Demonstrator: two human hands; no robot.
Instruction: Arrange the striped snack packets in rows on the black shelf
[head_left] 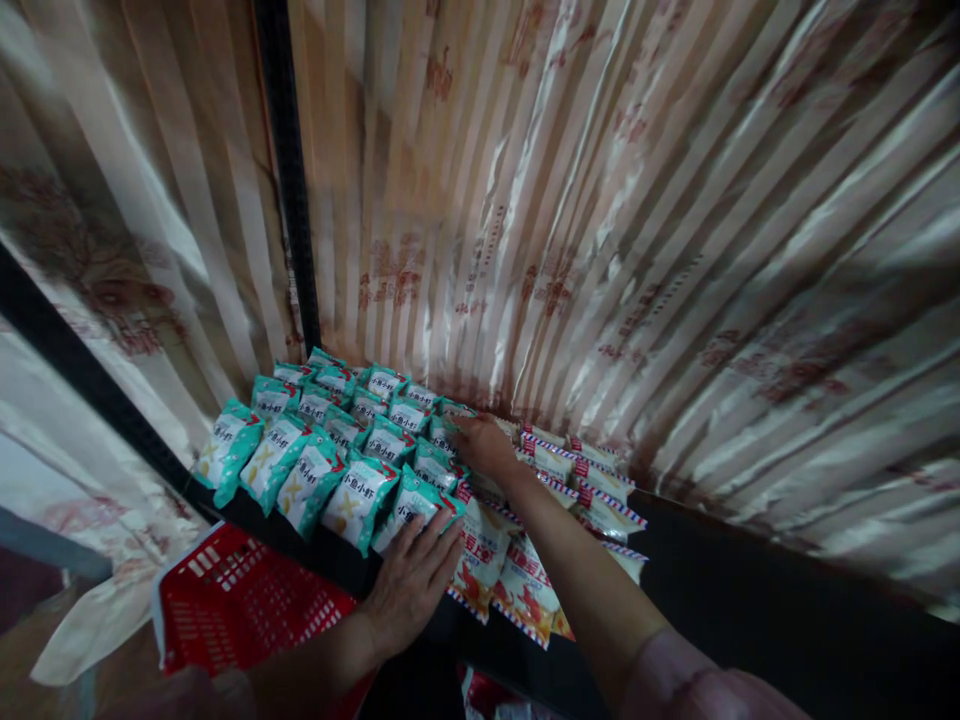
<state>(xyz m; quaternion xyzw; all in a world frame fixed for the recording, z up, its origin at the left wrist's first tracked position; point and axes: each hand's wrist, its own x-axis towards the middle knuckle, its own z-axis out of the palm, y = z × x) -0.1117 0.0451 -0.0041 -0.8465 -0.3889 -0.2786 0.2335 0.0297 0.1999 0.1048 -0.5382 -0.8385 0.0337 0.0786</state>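
Observation:
Teal-and-white snack bags (356,497) stand in tilted rows on a black shelf. My left hand (417,572) is open, its fingers stretched out flat against the front of the rightmost teal bag (409,503) in the nearest row. Further back, my right hand (486,445) is closed, its bent fingers at a teal snack bag (444,432) in a rear row; its fingertips are partly hidden. To the right of the teal bags, and partly behind my right forearm, are white snack bags (517,580) with red lettering and striped red-and-blue edges.
The black shelf surface (720,550) extends to the right. Pleated, printed curtains (600,200) hang behind and to the left. A black upright post (289,170) stands at the back left corner. Below the front edge sits a red plastic basket (247,590).

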